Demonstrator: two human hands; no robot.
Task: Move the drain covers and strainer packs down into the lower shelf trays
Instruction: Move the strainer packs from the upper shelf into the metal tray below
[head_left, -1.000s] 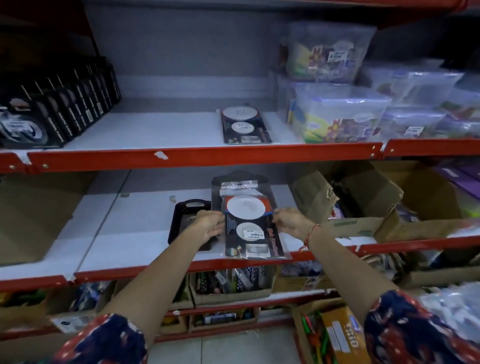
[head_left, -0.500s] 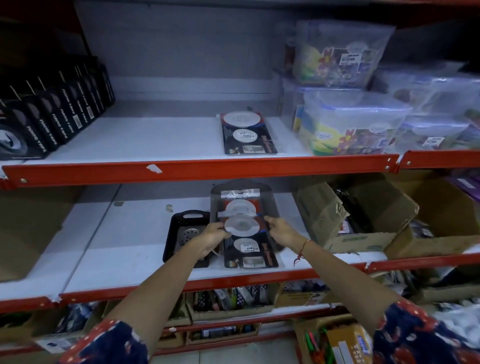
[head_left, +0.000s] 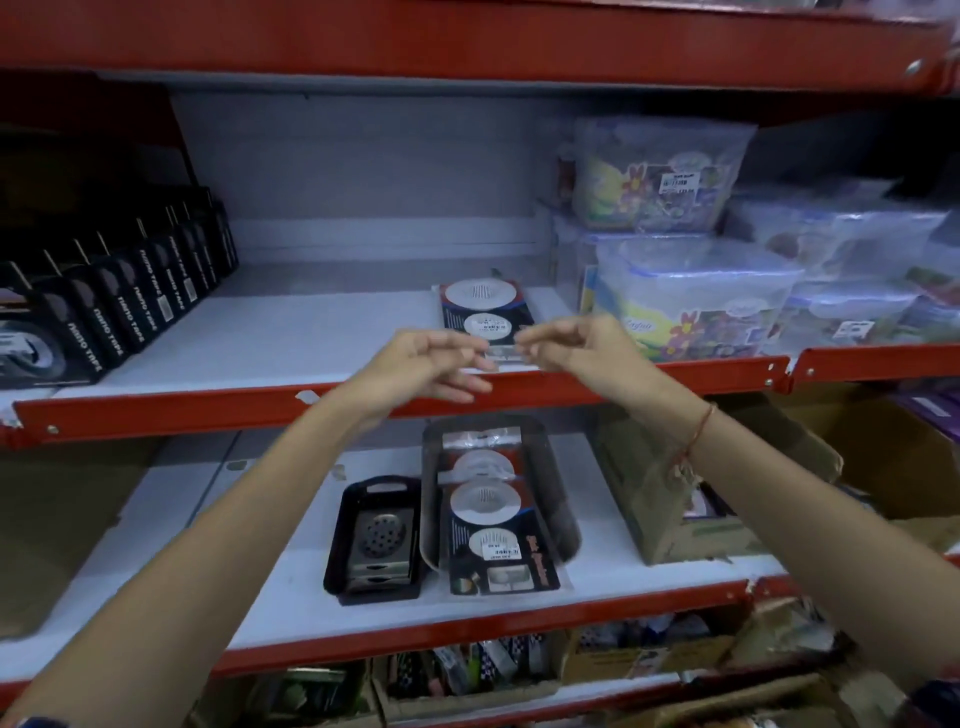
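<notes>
A strainer pack with two white round strainers on a dark card lies on the upper white shelf. My left hand and my right hand are raised at its near edge, fingers apart, fingertips at the pack's front end; neither hand clearly grips it. On the lower shelf a black tray holds strainer packs, the top one sticking out over its front. Left of it a smaller black tray holds a metal drain cover.
Black tape boxes line the upper shelf's left side. Clear plastic containers are stacked at its right. Torn cardboard boxes stand right of the trays. The red shelf rail runs below my hands.
Both hands let go of the strainer pack in the lower tray and rose to the pack on the upper shelf. The camera tilted upward.
</notes>
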